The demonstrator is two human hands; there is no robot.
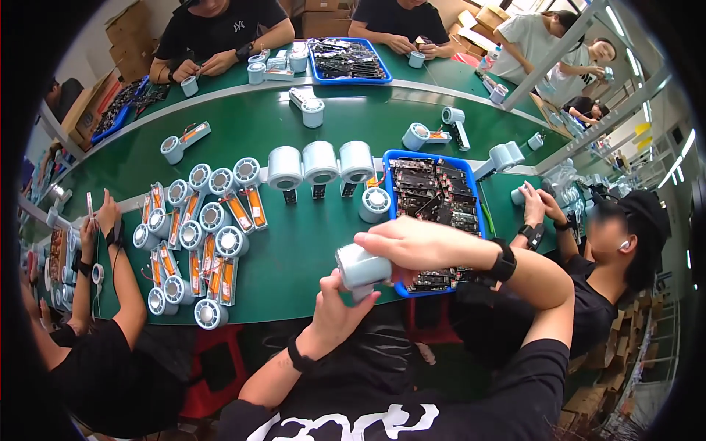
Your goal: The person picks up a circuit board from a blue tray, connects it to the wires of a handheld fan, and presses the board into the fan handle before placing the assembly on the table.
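Note:
Above the near edge of the green table I hold a light-blue cylindrical fan housing (359,264) between both hands. My left hand (337,312) grips it from below, thumb and fingers around the short neck. My right hand (404,246) is closed over its top and right side; part of the fingers is hidden. Beyond it one more fan body (375,204) stands beside a blue tray (474,213) heaped with dark circuit boards (434,187). Three housings (321,163) stand in a row farther back, dark strips showing beneath them.
Many fan bodies (213,217) with orange batteries in open handles lie to the left. Loose fan units (312,112) rest on the far strip of table (243,117), near another tray of boards (349,60). Co-workers sit left, right and opposite. A red stool (213,367) stands below.

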